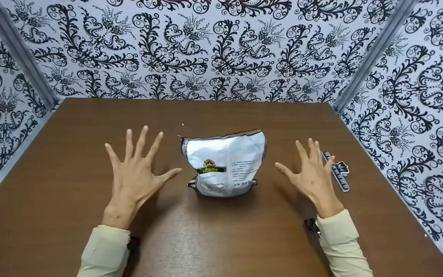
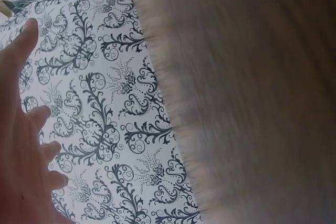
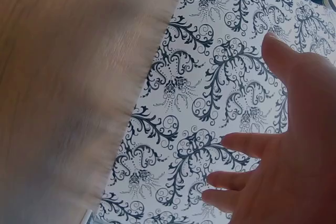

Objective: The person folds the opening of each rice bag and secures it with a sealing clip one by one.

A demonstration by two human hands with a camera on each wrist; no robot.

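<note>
A white printed bag (image 1: 227,161) with dark edges stands upright in the middle of the brown table, its front bearing a small emblem and lines of text. To its left, my left hand (image 1: 135,179) is spread wide with straight fingers, the thumb apart from the bag. On the other side my right hand (image 1: 313,179) is likewise spread, nothing in it. Just beyond the right hand lies a flat, dark patterned piece (image 1: 340,173) with a white edge, partly overlapped by the little finger. The wrist views show the left fingers (image 2: 44,150) and right fingers (image 3: 252,145) extended, holding nothing.
The brown tabletop (image 1: 90,123) runs back to a wall (image 1: 221,50) with black scroll-patterned white paper. Similar panels rise at both sides, with grey posts (image 1: 375,57) at the corners. Tiny white specks dot the table.
</note>
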